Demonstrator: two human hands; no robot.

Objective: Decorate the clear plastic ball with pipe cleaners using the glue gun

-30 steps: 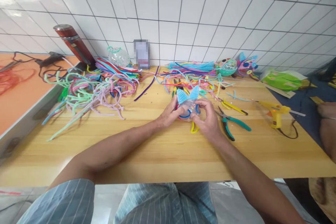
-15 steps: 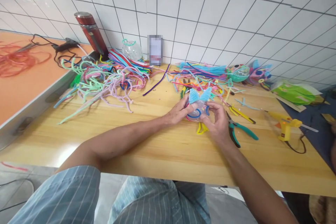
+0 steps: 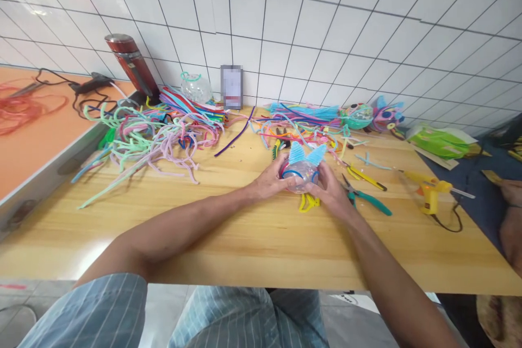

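Between both hands is a clear plastic ball (image 3: 302,173) trimmed with pipe cleaners: two light-blue ears stand on its top and dark-blue curved loops sit on its front. My left hand (image 3: 272,178) grips its left side, thumb across the front. My right hand (image 3: 329,187) closes around the right side, thumb low on the front. Just below the ball, a bent yellow pipe cleaner (image 3: 309,203) shows over the table. Teal-handled pliers (image 3: 369,200) lie to the right of my right hand.
Loose pipe cleaners (image 3: 163,141) heap up on the left, and a bundle (image 3: 304,113) lies at the back. A red thermos (image 3: 132,65), a phone (image 3: 232,87) and another clear ball (image 3: 196,87) stand by the wall. At right are a yellow glue gun (image 3: 432,193) and a yellow cutter (image 3: 369,178).
The ball has turned a little in my hands, so its blue loops face me more evenly. My right hand has shifted its hold on the side. The camera view has shifted slightly.
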